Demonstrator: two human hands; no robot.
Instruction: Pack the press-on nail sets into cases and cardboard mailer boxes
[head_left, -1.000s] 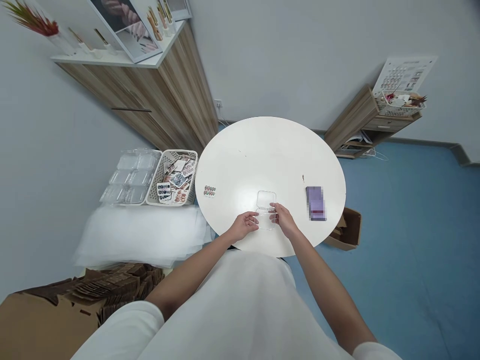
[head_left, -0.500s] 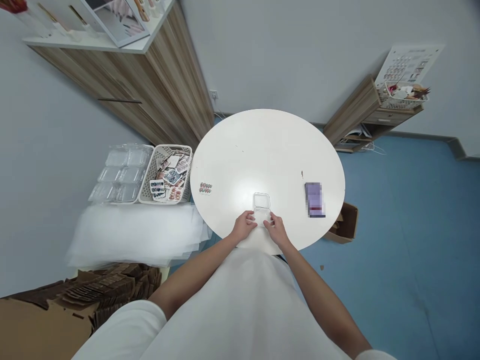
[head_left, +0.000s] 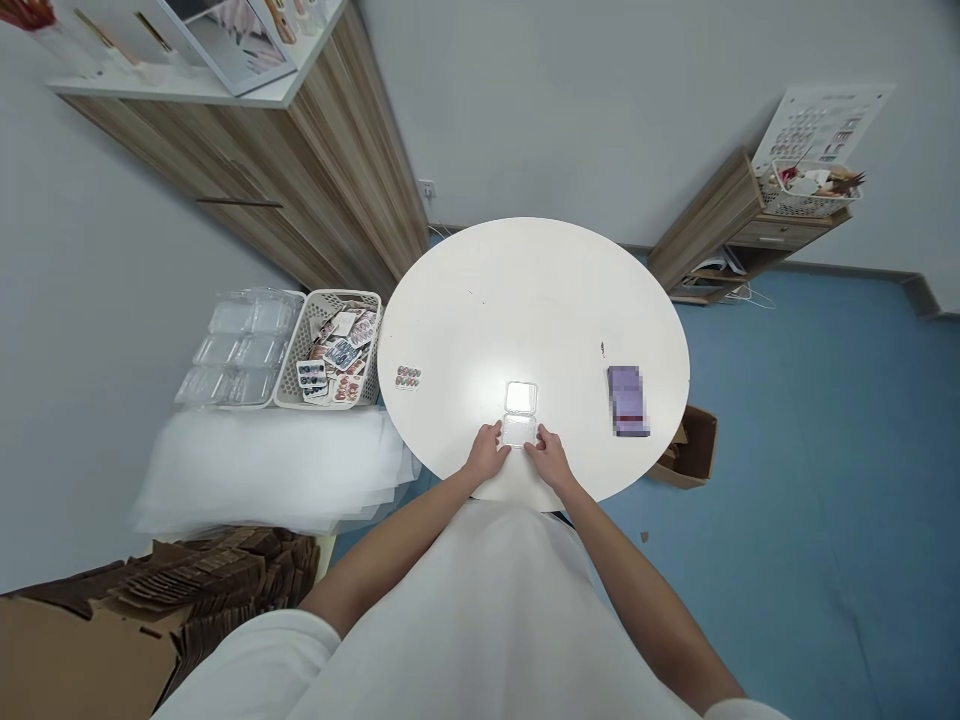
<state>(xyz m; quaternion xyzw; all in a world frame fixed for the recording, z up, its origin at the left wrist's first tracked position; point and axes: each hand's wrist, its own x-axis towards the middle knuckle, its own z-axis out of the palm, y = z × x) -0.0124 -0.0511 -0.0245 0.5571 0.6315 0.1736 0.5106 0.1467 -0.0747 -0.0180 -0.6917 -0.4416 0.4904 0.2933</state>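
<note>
One clear case (head_left: 520, 414) lies opened flat near the front edge of a round white table (head_left: 529, 285), a broad stretch of tabletop running from it to the far rim. One card (head_left: 408, 378) sits close to the left edge; one purple item (head_left: 628, 402), blurred, toward the right. Forearms angled inward, left hand (head_left: 486, 452) and right hand (head_left: 550, 458) grasp the case's near half between curled fingers.

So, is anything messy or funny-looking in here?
Yes: a small brown scrap lies on the floor, outside the box, like dropped litter. A dark speck sits alone on the table near the purple thing, which looks oddly blocky. The clear case shows no damage I can see.
</note>
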